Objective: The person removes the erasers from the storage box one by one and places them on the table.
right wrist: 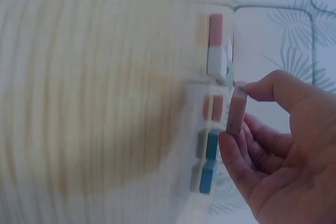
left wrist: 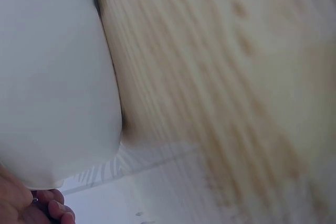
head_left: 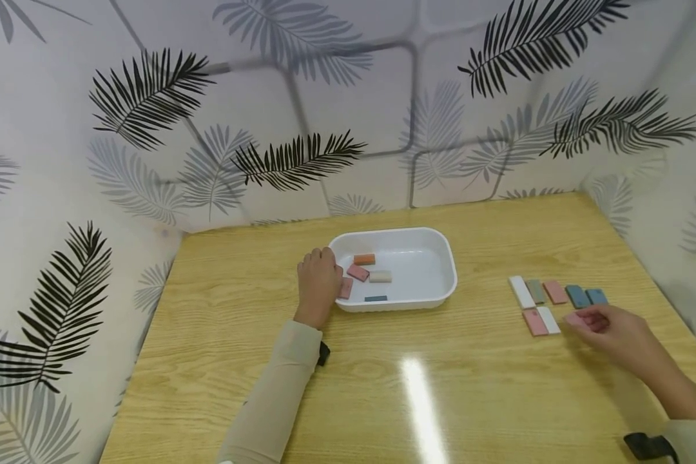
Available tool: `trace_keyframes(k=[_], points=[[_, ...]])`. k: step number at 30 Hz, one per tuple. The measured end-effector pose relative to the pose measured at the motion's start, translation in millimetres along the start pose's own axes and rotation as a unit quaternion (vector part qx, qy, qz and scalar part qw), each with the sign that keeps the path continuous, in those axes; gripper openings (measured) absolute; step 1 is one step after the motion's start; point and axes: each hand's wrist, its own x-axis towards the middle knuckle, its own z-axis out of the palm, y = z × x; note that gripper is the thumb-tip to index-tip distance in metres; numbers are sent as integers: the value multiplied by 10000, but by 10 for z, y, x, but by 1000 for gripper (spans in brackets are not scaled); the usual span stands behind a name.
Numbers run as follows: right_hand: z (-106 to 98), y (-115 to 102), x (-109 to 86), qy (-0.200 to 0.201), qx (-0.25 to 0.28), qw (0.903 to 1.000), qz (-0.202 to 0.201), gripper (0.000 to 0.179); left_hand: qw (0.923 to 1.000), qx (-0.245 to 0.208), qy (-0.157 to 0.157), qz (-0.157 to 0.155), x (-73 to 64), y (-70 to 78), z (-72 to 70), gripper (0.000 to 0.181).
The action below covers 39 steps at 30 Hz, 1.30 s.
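Note:
My right hand (head_left: 617,332) pinches a small pink eraser (right wrist: 238,109) between thumb and fingertips, just above the table. Beside it lie similar erasers in two rows. The far row has a long white eraser (head_left: 521,292), a grey-green one (head_left: 536,291), a pink one (head_left: 555,292) and two blue ones (head_left: 577,296). A pink eraser (head_left: 535,322) and a white one (head_left: 548,320) form the near row. My left hand (head_left: 319,280) grips the left end of a white plastic tray (head_left: 417,303); its fingertips are partly hidden.
Inside the tray, toward its left, lie an orange eraser (head_left: 364,259), pink ones (head_left: 357,272), a cream one (head_left: 380,276) and a blue-grey one (head_left: 376,298). The wooden table (head_left: 475,386) meets a leaf-patterned wall covering (head_left: 371,174) at the back and sides.

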Motion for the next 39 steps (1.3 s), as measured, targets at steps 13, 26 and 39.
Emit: trace_keyframes(k=[13,26,39], points=[[218,-152,118,109,36,9991,415,49,9999,-20,-3,-129,-32,-64,23,14],[209,-218,141,6,-37,9983,589,49,9998,-138,16,-123,-12,-34,-34,14],[187,-773,333,864,64,9946,-578,31,9999,-101,-86,-95,12,2,-3,13]])
